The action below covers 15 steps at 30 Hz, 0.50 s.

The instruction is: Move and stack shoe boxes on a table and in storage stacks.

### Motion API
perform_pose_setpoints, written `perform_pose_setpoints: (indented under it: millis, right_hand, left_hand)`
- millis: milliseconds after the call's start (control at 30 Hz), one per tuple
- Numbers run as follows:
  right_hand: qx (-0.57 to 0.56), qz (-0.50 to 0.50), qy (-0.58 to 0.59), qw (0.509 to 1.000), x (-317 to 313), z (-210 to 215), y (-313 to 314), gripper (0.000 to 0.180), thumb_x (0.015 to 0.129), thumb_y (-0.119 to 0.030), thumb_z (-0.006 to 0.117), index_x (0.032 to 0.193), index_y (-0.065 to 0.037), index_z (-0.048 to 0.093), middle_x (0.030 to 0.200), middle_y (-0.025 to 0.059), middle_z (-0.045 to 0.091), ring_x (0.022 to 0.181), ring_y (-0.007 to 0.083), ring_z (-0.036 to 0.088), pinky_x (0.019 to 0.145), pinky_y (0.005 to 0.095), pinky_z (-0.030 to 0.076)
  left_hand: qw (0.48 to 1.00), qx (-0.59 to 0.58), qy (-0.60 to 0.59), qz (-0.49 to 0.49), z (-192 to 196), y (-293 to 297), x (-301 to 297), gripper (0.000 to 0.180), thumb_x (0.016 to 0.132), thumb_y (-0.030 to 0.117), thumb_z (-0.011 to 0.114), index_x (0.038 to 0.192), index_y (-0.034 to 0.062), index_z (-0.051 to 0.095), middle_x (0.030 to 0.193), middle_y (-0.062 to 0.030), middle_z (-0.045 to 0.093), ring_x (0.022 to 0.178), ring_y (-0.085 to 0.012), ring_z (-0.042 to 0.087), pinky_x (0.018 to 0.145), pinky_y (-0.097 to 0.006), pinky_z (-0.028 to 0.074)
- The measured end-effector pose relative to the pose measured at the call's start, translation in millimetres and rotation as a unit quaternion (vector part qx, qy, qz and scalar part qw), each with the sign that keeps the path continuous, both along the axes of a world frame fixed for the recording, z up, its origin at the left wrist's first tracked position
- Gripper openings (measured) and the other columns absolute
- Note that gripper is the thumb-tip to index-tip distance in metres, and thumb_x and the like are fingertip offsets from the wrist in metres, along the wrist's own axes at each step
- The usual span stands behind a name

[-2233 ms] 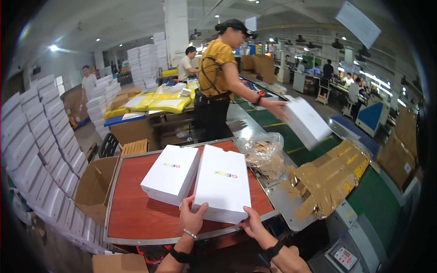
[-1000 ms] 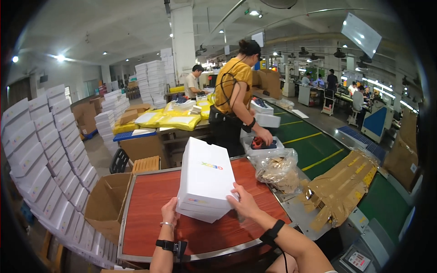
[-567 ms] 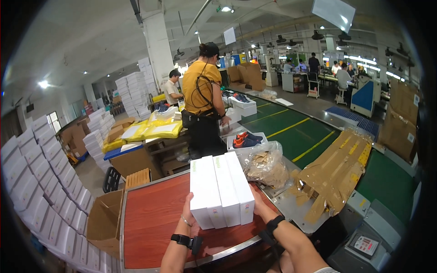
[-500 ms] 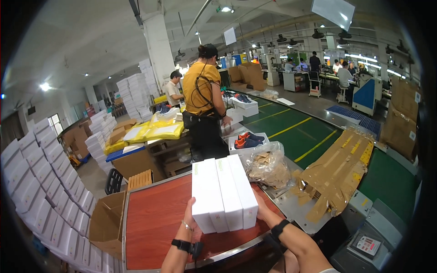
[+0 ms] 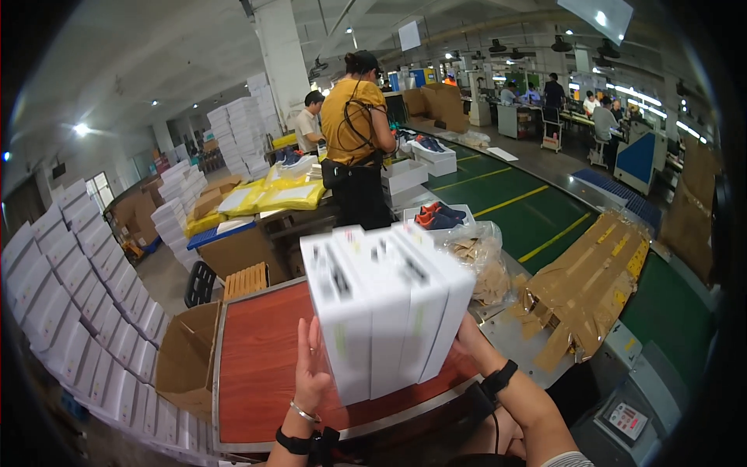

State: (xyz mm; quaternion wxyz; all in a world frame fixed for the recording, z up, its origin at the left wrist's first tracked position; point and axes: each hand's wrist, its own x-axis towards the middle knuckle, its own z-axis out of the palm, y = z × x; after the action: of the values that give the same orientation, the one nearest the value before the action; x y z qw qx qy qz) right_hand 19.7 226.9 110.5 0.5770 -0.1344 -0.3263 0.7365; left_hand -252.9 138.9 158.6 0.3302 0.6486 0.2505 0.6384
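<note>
A block of white shoe boxes, standing on edge side by side, is in front of me over the red-brown wood-look table. Its upper faces carry dark printed marks, blurred by motion. My left hand is at the block's left side, fingers pointing up along it. My right hand presses against the right side, its fingers partly hidden behind the boxes. Between them the two hands hold the block. Whether its lower edge touches the table I cannot tell.
Beyond the table are an open box with dark blue and orange shoes, a plastic bag of brown paper and flattened cardboard beside a green conveyor. Stacked white boxes rise at left. A person in yellow stands ahead.
The block of boxes has been tilted and turned, so the dark-printed faces now show on top. Both hands have shifted with it, and the view has swung slightly left.
</note>
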Motion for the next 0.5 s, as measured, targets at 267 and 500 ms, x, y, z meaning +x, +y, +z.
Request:
perform_pose_setpoints:
  millis: [267, 500]
  right_hand:
    - [0.040, -0.067, -0.259, 0.963, 2.7, -10.4, 12.9, 0.039, 0.090, -0.026, 0.036, 0.119, -0.001, 0.044, 0.108, 0.0057, 0.053, 0.096, 0.0129, 0.050, 0.081, 0.0253, 0.040]
    - [-0.001, -0.020, -0.296, 0.955, 1.8, 58.2, 13.4, 0.042, 0.090, -0.035, 0.036, 0.115, -0.004, 0.048, 0.097, 0.0057, 0.057, 0.084, 0.0099, 0.055, 0.071, 0.0223, 0.043]
  left_hand:
    - [0.971, -0.177, -0.147, -0.071, 4.6, -7.9, -14.0, 0.093, 0.074, 0.060, 0.051, 0.136, 0.0044, 0.011, 0.137, -0.0124, 0.024, 0.124, -0.0222, 0.027, 0.098, -0.033, 0.029]
    - [0.943, -0.294, -0.105, -0.111, 26.9, 4.7, -20.8, 0.071, 0.084, 0.045, 0.047, 0.135, 0.0070, 0.016, 0.132, -0.0082, 0.033, 0.117, -0.0194, 0.037, 0.094, -0.035, 0.034]
